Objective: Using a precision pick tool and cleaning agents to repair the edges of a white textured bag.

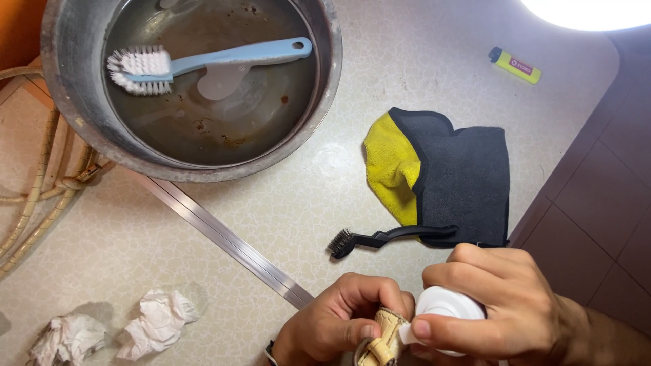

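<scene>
A: Hands first. Where are they?

B: Near edge, right of centre. Left hand (339, 322) curled around a small tan woven piece (383, 342), gripped between thumb and fingers. Right hand (498, 305) closed around a white round bottle (444, 312), its nozzle touching the woven piece. Hands close together, nearly touching.

A: Anything just beyond them?

B: A black narrow brush (380, 238), bristles at its left end, lying flat on the speckled countertop (305, 203). Its handle touches a cloth (447, 179), black with a yellow side folded out to the left.

A: Far side?

B: Far left, a large metal basin (74, 102), stained inside. A pale blue scrub brush (203, 64) with white bristles lies in it, bristles left, handle pointing right. Far right, a yellow lighter (515, 66), well apart from everything.

A: Left near corner?

B: Two crumpled white tissues (115, 329) side by side. A metal strip (224, 237) runs diagonally from the basin toward the hands. Tan cords (41, 176) lie coiled at the left edge.
</scene>
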